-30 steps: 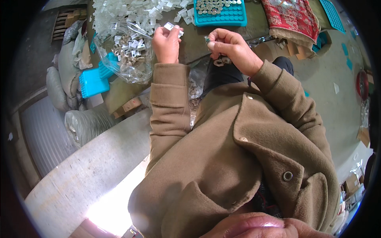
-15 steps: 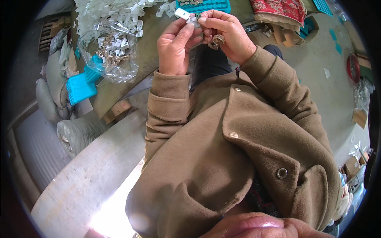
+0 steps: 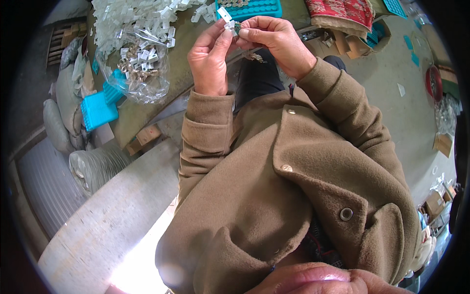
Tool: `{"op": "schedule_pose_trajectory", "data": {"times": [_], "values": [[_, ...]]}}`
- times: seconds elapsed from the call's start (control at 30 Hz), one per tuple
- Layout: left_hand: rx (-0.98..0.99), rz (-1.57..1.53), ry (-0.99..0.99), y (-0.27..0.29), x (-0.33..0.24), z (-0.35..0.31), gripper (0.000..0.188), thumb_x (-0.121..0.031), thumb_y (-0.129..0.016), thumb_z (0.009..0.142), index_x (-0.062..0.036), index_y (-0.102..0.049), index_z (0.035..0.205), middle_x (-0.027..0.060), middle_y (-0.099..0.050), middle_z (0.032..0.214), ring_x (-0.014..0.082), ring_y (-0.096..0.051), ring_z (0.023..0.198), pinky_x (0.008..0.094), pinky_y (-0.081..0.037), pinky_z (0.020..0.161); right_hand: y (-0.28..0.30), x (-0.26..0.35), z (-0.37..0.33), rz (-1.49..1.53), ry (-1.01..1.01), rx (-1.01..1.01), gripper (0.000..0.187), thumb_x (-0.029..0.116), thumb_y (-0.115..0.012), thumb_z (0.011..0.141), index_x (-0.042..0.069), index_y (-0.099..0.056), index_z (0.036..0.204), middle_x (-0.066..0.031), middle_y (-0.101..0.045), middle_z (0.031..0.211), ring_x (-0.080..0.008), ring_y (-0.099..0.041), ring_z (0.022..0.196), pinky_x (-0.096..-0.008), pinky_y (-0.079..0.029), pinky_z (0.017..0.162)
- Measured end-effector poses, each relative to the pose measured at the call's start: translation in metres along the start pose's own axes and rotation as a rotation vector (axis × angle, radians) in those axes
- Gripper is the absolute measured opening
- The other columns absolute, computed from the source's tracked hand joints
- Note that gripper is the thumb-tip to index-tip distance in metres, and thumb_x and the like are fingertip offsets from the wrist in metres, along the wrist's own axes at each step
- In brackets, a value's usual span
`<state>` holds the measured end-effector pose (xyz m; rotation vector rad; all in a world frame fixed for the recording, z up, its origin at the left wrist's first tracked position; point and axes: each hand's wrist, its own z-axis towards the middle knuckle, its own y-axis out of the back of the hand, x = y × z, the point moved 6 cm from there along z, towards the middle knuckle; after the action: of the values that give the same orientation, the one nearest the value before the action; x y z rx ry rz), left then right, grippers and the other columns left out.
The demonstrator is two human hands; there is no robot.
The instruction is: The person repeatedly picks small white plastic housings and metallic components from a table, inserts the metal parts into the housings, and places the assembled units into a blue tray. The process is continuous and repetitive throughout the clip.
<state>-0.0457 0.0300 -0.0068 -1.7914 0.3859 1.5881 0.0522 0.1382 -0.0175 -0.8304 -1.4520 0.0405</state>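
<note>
We are seeing the teal plastic tray (image 3: 254, 8) being cut off at the far edge; the small white plastic piece (image 3: 226, 15) between our fingertips is staying too small to identify.

Single head-worn fisheye view, looking steeply down, close over chest and forearms

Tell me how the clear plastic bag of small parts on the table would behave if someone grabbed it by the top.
The clear plastic bag looks thin and crinkled, so it would probably sag and fold rather than hold its shape. The loose small parts inside would likely slide into the lowest corner. Its glossy film may be a little slippery.
</note>
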Motion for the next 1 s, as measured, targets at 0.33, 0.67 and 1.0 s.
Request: {"op": "schedule_pose_trajectory", "data": {"times": [0.33, 0.67, 1.0], "values": [[-0.027, -0.122, 0.053, -0.009, 0.014, -0.001, 0.028, -0.003, -0.061, 0.099, 0.0040, -0.065, 0.125, 0.0098, -0.070, 0.110, 0.0153, -0.068, 0.094, 0.0312, -0.060, 0.085, -0.001, 0.013, -0.001, -0.549, 0.352, -0.089, 0.008, 0.007, -0.066, 0.092, -0.001, -0.064, 0.093, 0.0005, -0.061, 0.078, -0.0058, -0.055, 0.072, -0.0237, -0.047, 0.063], [0.044, 0.237, -0.104, -0.016, 0.008, 0.000, 0.029, -0.009, -0.062, 0.099, 0.0005, -0.065, 0.127, 0.0090, -0.071, 0.110, 0.0156, -0.070, 0.093, 0.0299, -0.059, 0.083, 0.015, -0.001, 0.011, -0.376, 0.173, -0.052, 0.008, 0.006, -0.066, 0.094, -0.001, -0.068, 0.096, 0.0005, -0.066, 0.087, -0.0055, -0.060, 0.083, -0.0212, -0.051, 0.075], [-0.154, 0.002, 0.275, 0.003, 0.009, -0.004, 0.023, -0.021, -0.067, 0.095, -0.0046, -0.071, 0.111, 0.0060, -0.075, 0.100, 0.0091, -0.068, 0.081, 0.0209, -0.047, 0.060, 0.014, -0.001, 0.011, -0.119, 0.220, 0.053, 0.012, 0.006, -0.062, 0.096, 0.003, -0.064, 0.107, -0.0002, -0.064, 0.090, -0.0095, -0.061, 0.084, -0.0263, -0.053, 0.083]]}}
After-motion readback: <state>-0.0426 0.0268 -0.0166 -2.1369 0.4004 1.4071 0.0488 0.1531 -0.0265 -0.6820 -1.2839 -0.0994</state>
